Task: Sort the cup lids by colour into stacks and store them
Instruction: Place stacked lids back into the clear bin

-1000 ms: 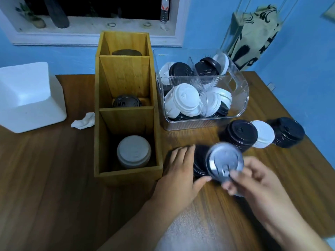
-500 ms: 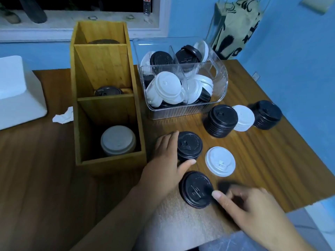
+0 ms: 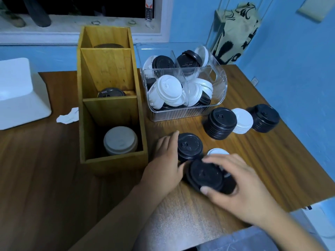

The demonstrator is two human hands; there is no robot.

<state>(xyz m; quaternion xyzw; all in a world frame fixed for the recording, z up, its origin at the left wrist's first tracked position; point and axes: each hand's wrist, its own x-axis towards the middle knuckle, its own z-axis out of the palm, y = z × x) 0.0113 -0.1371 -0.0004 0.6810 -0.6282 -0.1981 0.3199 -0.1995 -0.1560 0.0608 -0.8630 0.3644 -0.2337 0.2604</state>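
No writing can be read: the lids carry only a small embossed square mark, and the print on the bottle label [image 3: 149, 8] at the window is too small to tell. The right hand [image 3: 241, 187] grips a black lid [image 3: 204, 175] low over the tabletop [image 3: 36, 178], its fingers [image 3: 217, 160] curled over the far rim and the thumb pressed to the near rim, wrist coming in from the lower right. The left hand [image 3: 165, 163] lies palm down on the wood, fingers [image 3: 168, 142] straight and pressed together, its index side touching a short black stack [image 3: 190, 147]; the forearm runs in from the bottom edge. A single white lid [image 3: 217, 152] lies just behind the right fingers, partly hidden. Farther right stand a tall black stack [image 3: 220, 123], a white stack [image 3: 242, 120] touching it, and a far black stack [image 3: 264, 117]. The clear bin [image 3: 221, 84] holds mixed black and white lids. The wooden organiser [image 3: 112, 165] has white lids [image 3: 120, 140] in its front compartment and dark lids in the two behind.
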